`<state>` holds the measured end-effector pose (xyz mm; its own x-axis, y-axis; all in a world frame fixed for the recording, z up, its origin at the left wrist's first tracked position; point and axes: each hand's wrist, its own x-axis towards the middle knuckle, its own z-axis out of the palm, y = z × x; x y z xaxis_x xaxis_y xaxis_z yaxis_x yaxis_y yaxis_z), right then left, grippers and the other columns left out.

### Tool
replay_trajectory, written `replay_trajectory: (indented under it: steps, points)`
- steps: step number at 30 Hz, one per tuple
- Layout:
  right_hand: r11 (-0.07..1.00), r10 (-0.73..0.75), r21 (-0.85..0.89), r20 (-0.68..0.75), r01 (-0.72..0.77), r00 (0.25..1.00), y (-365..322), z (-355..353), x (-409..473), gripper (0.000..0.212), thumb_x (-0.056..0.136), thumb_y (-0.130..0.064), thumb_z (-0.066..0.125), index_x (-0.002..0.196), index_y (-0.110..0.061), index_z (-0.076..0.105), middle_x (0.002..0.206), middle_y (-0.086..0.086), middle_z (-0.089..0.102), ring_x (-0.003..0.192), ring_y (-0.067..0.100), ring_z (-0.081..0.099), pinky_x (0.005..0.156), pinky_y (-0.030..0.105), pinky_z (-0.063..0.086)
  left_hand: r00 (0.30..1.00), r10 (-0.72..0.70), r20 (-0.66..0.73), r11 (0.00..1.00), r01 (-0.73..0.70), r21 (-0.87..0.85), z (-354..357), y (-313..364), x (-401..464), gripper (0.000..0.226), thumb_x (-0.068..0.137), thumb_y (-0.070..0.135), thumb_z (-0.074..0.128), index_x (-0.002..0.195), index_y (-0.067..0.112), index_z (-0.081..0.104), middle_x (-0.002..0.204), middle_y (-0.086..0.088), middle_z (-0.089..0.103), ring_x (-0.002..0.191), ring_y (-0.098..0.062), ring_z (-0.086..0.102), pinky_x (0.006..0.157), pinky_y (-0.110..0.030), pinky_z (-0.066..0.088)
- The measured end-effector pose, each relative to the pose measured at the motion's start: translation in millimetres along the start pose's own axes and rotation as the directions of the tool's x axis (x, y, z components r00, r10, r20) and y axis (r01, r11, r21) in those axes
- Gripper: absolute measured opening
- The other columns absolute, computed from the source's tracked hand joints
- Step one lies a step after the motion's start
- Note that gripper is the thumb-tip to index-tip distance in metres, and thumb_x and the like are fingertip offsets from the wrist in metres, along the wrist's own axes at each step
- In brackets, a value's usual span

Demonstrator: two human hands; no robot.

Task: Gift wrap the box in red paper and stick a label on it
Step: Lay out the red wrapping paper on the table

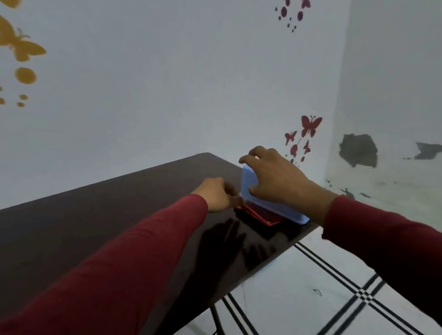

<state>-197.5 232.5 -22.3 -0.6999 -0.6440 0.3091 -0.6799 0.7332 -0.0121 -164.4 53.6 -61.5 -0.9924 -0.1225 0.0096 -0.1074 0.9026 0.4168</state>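
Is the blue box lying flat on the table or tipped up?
Tipped up: the blue box stands on one edge, steadied by the right hand.

Both red-sleeved arms reach forward; the right hand (275,179) grips the blue box (252,188), the left hand (218,197) curled just beside it.

No readable text, labels, brands or numbers anywhere in view. Blue box (252,188): plain face, no print visible. Red paper (256,214): no markings that can be made out. Wall (157,80) carries butterfly and dot decals only, no lettering.
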Motion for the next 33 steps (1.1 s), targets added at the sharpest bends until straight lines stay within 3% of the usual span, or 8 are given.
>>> replay_trajectory:
  steps: [3, 8, 15, 18, 22, 28, 31, 33]
  points:
    - [0.992, 0.078, -0.105, 0.096, -0.067, 0.992, 35.0, 3.7, 15.9, 0.088, 0.078, -0.032, 0.076, 0.155, -0.030, 0.034, 0.152, 0.004, 0.040, 0.125, 0.033, 0.052, 0.090, 0.045, 0.054, 0.999, 0.009, 0.032, 1.000, -0.009, 0.014, 17.4, 16.5, 24.2, 0.026, 0.090, 0.047, 0.073, 0.081, 0.023, 0.070, 0.081, 0.004, 0.065, 0.081, -0.019, 0.062, 0.071, -0.029, 0.046]
    - [0.990, 0.129, 0.010, 0.318, -0.140, 0.939, 67.5, 11.5, 33.5, 0.098, 0.065, -0.053, 0.083, 0.147, -0.050, 0.031, 0.118, 0.005, 0.063, 0.097, 0.025, 0.062, 0.076, 0.039, 0.057, 0.997, -0.075, -0.031, 0.997, 0.075, -0.008, 26.7, 22.5, 41.1, 0.028, 0.086, 0.035, 0.076, 0.067, 0.023, 0.060, 0.075, 0.000, 0.064, 0.073, -0.021, 0.062, 0.065, -0.030, 0.048]
    - [0.977, 0.108, 0.153, 0.236, -0.146, 0.966, 68.8, 19.4, 31.9, 0.089, 0.064, -0.043, 0.089, 0.141, -0.043, 0.045, 0.115, 0.002, 0.063, 0.096, 0.024, 0.061, 0.078, 0.039, 0.057, 0.976, -0.212, -0.043, 0.977, 0.210, -0.047, 25.7, 21.2, 44.4, 0.018, 0.081, 0.015, 0.073, 0.068, 0.011, 0.060, 0.064, -0.005, 0.060, 0.054, -0.019, 0.055, 0.047, -0.023, 0.042]
    - [0.954, 0.155, 0.229, 0.178, -0.194, 0.972, 58.5, 18.7, 32.2, 0.086, 0.060, -0.040, 0.091, 0.136, -0.042, 0.051, 0.114, 0.005, 0.063, 0.092, 0.026, 0.064, 0.075, 0.040, 0.059, 0.968, -0.234, -0.086, 0.972, 0.235, -0.006, 7.2, 13.4, 35.3, 0.013, 0.084, 0.016, 0.064, 0.073, 0.009, 0.067, 0.067, -0.008, 0.067, 0.053, -0.021, 0.058, 0.050, -0.026, 0.050]
    - [0.920, 0.136, 0.352, 0.125, -0.172, 0.983, 30.5, 14.1, 39.4, 0.077, 0.065, -0.035, 0.091, 0.133, -0.035, 0.054, 0.108, 0.002, 0.063, 0.087, 0.022, 0.062, 0.068, 0.034, 0.056, 0.939, -0.262, -0.223, 0.962, 0.273, 0.018, -46.2, -25.8, 10.1, 0.021, 0.085, 0.018, 0.065, 0.092, 0.005, 0.080, 0.090, -0.015, 0.077, 0.080, -0.029, 0.073, 0.075, -0.038, 0.062]
    - [0.897, 0.028, 0.437, 0.086, -0.063, 0.996, -47.5, 16.8, 71.7, 0.071, 0.068, -0.037, 0.088, 0.130, -0.031, 0.053, 0.109, 0.003, 0.061, 0.085, 0.019, 0.060, 0.068, 0.034, 0.054, 0.746, -0.397, -0.534, 0.914, 0.371, -0.161, -130.8, -117.2, -76.4, 0.026, 0.092, 0.030, 0.065, 0.100, 0.009, 0.077, 0.112, -0.011, 0.074, 0.110, -0.031, 0.065, 0.092, -0.031, 0.052]
    - [0.911, 0.000, 0.410, 0.115, -0.048, 0.993, -85.8, 25.1, 83.6, 0.070, 0.068, -0.039, 0.088, 0.127, -0.026, 0.053, 0.109, 0.003, 0.060, 0.092, 0.023, 0.060, 0.074, 0.038, 0.056, 0.626, -0.398, -0.670, 0.915, 0.325, -0.240, -155.1, -147.0, -121.4, 0.024, 0.092, 0.026, 0.062, 0.087, 0.006, 0.073, 0.098, -0.008, 0.074, 0.099, -0.027, 0.066, 0.085, -0.032, 0.052]
    - [0.927, -0.029, 0.375, 0.110, -0.014, 0.994, -113.3, 32.0, 89.7, 0.062, 0.059, -0.044, 0.088, 0.109, -0.025, 0.057, 0.106, 0.002, 0.064, 0.089, 0.022, 0.061, 0.070, 0.039, 0.056, 0.568, -0.387, -0.727, 0.921, 0.283, -0.269, -168.6, -162.8, -151.4, 0.022, 0.093, 0.025, 0.061, 0.083, 0.007, 0.070, 0.087, -0.002, 0.071, 0.087, -0.020, 0.063, 0.073, -0.026, 0.047]
